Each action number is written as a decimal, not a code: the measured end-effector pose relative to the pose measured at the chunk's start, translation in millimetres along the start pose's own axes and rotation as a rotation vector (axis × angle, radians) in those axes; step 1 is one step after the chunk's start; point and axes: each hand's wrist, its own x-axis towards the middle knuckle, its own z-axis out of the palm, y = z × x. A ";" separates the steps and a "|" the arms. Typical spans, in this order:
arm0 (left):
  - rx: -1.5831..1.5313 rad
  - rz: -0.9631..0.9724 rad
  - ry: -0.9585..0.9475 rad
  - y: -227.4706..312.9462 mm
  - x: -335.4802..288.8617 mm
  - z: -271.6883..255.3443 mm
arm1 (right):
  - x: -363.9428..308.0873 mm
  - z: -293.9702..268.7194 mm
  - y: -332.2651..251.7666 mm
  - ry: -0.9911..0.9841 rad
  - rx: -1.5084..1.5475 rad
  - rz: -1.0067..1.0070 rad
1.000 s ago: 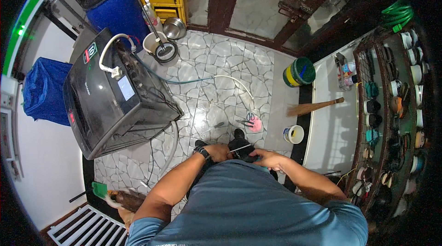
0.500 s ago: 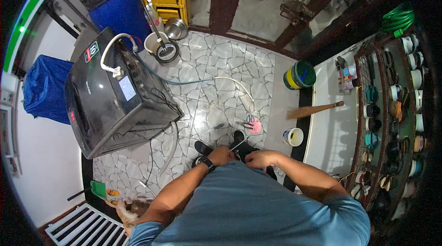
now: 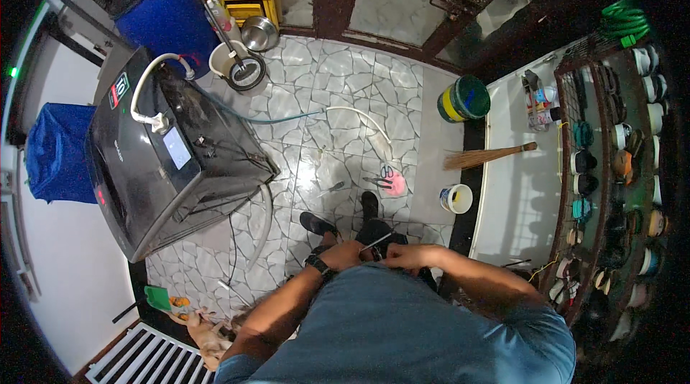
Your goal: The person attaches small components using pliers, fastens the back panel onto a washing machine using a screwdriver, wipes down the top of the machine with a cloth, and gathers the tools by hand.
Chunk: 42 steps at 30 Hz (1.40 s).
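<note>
Left hand (image 3: 347, 255) and right hand (image 3: 410, 256) side by side at a slim rod (image 3: 377, 240) above a tiled floor (image 3: 402, 104).

In the head view, the left hand appears to grip the rod, its exposed end slanting far and right, presumably to stay unobstructed; the right hand curls nearby, its grasp impossible to tell. Both arms (image 3: 282, 306) bend inward. Scissors (image 3: 387, 171) lie farther off, perhaps for easy reach.

Tiled floor (image 3: 316, 82) — washing machine (image 3: 154, 161), grey hose (image 3: 268, 219).
</note>
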 end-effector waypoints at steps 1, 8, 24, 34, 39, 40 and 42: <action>-0.049 0.016 -0.072 4.7 1.0 -6.3 | -19.8 -4.7 2.7 -0.040 0.290 0.074; -0.451 -0.138 0.308 -58.6 16.5 -4.6 | -47.8 -39.5 119.9 -0.305 0.582 -0.055; -1.645 -0.350 0.697 -191.5 85.6 40.0 | 383.6 -85.1 261.4 0.358 0.174 -0.170; -1.478 -0.381 0.975 -508.2 312.6 213.1 | 641.3 -179.5 481.6 0.773 -0.193 0.028; -1.193 -0.533 1.120 -595.6 332.6 258.8 | 728.2 -161.0 469.1 1.120 0.223 0.384; -1.295 -0.436 1.145 -600.2 376.4 267.9 | 731.0 -158.5 512.7 1.221 0.052 0.366; -1.188 -0.310 1.161 -625.3 410.3 265.4 | 747.3 -168.8 538.2 1.348 -0.174 0.277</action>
